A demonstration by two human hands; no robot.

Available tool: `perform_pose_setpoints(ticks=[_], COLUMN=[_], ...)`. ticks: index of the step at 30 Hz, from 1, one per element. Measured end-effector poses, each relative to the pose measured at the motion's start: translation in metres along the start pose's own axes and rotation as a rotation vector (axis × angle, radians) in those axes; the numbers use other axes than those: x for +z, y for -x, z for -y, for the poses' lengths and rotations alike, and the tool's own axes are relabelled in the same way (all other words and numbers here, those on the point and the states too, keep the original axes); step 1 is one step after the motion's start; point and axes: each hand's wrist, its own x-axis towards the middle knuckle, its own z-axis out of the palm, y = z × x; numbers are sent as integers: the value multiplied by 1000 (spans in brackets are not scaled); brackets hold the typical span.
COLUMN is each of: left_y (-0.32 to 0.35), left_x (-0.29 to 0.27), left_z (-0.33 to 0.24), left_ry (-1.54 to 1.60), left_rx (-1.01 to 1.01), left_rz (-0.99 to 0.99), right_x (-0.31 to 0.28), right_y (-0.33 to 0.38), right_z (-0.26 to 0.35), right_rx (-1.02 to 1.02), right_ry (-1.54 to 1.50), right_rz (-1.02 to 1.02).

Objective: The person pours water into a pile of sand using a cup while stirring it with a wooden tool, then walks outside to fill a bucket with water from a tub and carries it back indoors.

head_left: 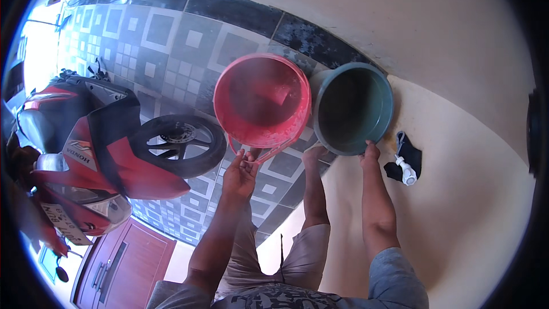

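My left hand (240,174) is closed around the handle of a pink-red bucket (223,111), near the bucket's lower rim. The inside of the bucket looks dark and wet, but I cannot tell how full it is. Just to its right is a dark green bucket (325,120), its mouth facing me and its inside in shadow. My right hand (370,153) grips this bucket's lower right rim, with the fingertips partly hidden behind the edge.
A red and black motorbike (86,143) stands on the left, its front wheel (214,143) close to the pink-red bucket. Patterned grey tiles (189,46) cover the floor. A white tap-like fitting with black cloth (407,169) sits at the right wall. Wooden furniture (137,263) is at the lower left.
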Motion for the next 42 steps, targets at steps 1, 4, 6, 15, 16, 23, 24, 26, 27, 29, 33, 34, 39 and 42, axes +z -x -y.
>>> perform_pose_setpoints(ticks=[1,4,6,15,16,23,24,26,27,29,33,34,39,42], left_y=[7,1,11,51,62,196,216,263,280,330,378,382,391,388], left_x=[4,-12,-16,-53,-79,-302,-347,-411,-448,-513,-594,-588,-580,-644], left_z=[-2,-7,-20,-46,-56,-82,-73,-40,-22,38,141,158,188,195], left_ry=[21,-26,-26,-1236,-1664,-1535,-1498,-1447,-1297,-1386,184,232,-851,-645], left_rx=[-17,-27,29,418,735,513,367,336,186,448,38,23,-184,-6], left_rz=[-28,0,8,-44,-69,-590,-637,-688,-764,-874,-858,-852,-918,-788], right_x=[7,47,103,175,179,187,193,205,205,195,171,170,125,92], right_y=[11,79,215,339,337,390,399,404,400,395,395,401,443,426], right_z=[1,-10,-16,-40,-42,-57,-57,-56,-59,-78,-85,-84,-113,-109], right_rx=[-3,-972,-1537,-1378,-1380,-1454,-1471,-1535,-1548,-1603,-1650,-1645,-1739,-1847], right_ry=[3,795,857,2453,2452,2449,2454,2476,2517,2588,2697,2730,2700,2667], right_rz=[11,-78,127,927,879,690,697,708,730,770,858,898,875,1067])
